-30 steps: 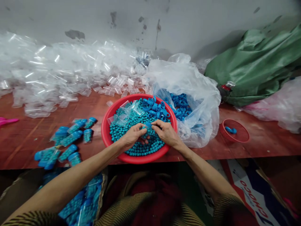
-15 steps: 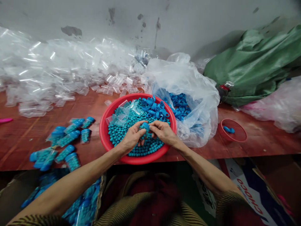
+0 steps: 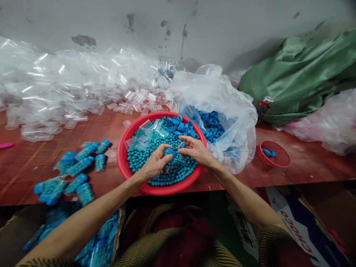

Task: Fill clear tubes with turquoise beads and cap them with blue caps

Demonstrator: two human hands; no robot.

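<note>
In my left hand point(image 3: 154, 162), fingers curled round it, is a small clear container with a blue top point(image 3: 170, 152); its lower part is largely hidden by the fingers. My right hand point(image 3: 196, 151) is just to its right, apart from it, with thumb and forefinger around a small blue plastic piece point(image 3: 183, 145). Both hands are above a red basin point(image 3: 121, 163) of turquoise beads point(image 3: 172, 176). Clear empty containers point(image 3: 147, 135) and blue caps point(image 3: 183, 127) lie on the beads toward the back.
Several bead-filled containers point(image 3: 80, 165) lie on the red table point(image 3: 111, 185) at left. Clear containers point(image 3: 69, 81) are heaped behind. A plastic bag point(image 3: 236, 122) of blue caps stands right of the basin, near a small red basket point(image 3: 286, 161). Below left, a box holds more filled containers point(image 3: 98, 250).
My right hand has drawn away from the blue-topped container to the right, and its fingers have spread somewhat. My left hand still holds the container. The view has shifted slightly.
</note>
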